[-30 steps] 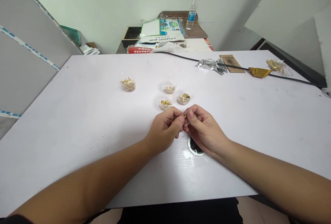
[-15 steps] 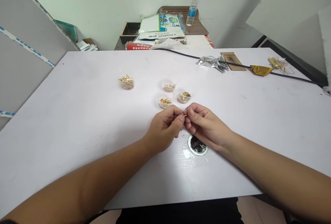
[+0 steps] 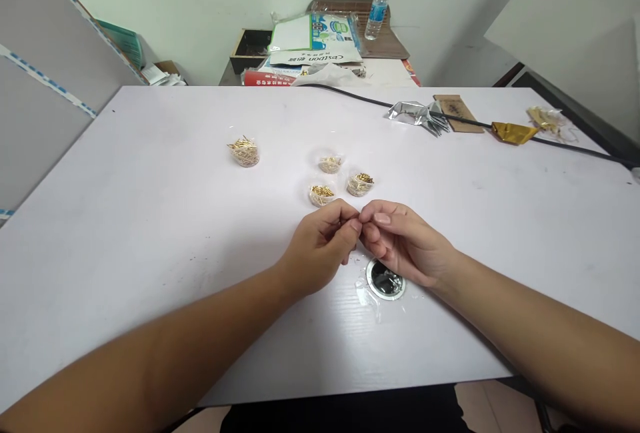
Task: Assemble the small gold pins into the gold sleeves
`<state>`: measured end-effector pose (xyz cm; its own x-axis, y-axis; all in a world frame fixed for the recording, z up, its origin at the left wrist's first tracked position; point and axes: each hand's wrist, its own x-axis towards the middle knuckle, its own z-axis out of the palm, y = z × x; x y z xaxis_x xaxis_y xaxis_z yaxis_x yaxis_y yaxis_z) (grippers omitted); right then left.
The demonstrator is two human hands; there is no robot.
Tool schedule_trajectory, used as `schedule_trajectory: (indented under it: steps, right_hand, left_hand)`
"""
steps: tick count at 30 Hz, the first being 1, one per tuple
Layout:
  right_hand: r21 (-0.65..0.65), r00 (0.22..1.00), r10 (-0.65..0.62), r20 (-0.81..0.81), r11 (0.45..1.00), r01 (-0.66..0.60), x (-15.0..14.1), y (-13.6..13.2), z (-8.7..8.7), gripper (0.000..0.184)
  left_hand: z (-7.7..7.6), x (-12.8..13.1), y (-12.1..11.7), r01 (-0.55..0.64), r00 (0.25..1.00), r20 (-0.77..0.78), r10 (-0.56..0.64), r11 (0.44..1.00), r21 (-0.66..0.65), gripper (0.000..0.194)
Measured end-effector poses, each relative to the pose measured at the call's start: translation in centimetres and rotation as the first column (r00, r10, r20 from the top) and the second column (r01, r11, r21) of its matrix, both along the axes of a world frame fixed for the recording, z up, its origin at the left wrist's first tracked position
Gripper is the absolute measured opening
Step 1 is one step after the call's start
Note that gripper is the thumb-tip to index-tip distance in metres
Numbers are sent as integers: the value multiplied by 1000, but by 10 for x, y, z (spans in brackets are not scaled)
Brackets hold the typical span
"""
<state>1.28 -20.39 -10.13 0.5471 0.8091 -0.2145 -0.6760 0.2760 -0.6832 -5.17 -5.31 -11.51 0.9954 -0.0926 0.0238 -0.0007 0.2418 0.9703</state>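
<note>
My left hand (image 3: 323, 246) is closed, thumb pressed to forefinger in a pinch. Fingertip to fingertip with it, my right hand (image 3: 405, 239) pinches too, its lower fingers curled loosely. A thin gold-coloured metal pin showed between them a moment ago; the fingertips now mostly cover it. Just beyond my hands, a small clear cup (image 3: 321, 195) of gold pins stands nearest my left hand. Another cup of gold pins (image 3: 360, 184) and a cup with paler pieces (image 3: 330, 165) stand close by. Farther left is a fuller cup of longer gold pins (image 3: 244, 152).
A round black disc with a silver rim (image 3: 386, 279) is set in the white table (image 3: 150, 219) below my right hand. A black cable (image 3: 360, 97) crosses the back, with silver foil packaging (image 3: 417, 116) and a gold packet (image 3: 513, 133). A water bottle (image 3: 379, 9) stands behind.
My right hand has rolled, its thumb now lying flatter, and the gold pin has gone from sight between the fingertips. My left hand keeps its pinch. The view has tilted down slightly.
</note>
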Motion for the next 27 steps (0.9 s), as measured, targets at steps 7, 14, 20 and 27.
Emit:
schedule_trajectory:
  steps: [7, 14, 20, 27]
  right_hand:
    - [40, 999, 34, -9, 999, -34, 0, -1, -1, 8]
    - [55, 998, 45, -33, 998, -43, 1, 0, -2, 6]
    - [66, 998, 40, -44, 997, -37, 0, -1, -3, 7]
    - [60, 999, 32, -35, 998, -30, 0, -1, 0, 8]
  left_hand:
    - [2, -1, -2, 50, 997, 54, -46, 997, -61, 14]
    - [1, -1, 0, 61, 998, 22, -60, 997, -47, 15]
    - [0, -2, 1, 54, 999, 0, -54, 998, -18, 17]
    - [1, -1, 0, 63, 998, 16, -63, 998, -30, 18]
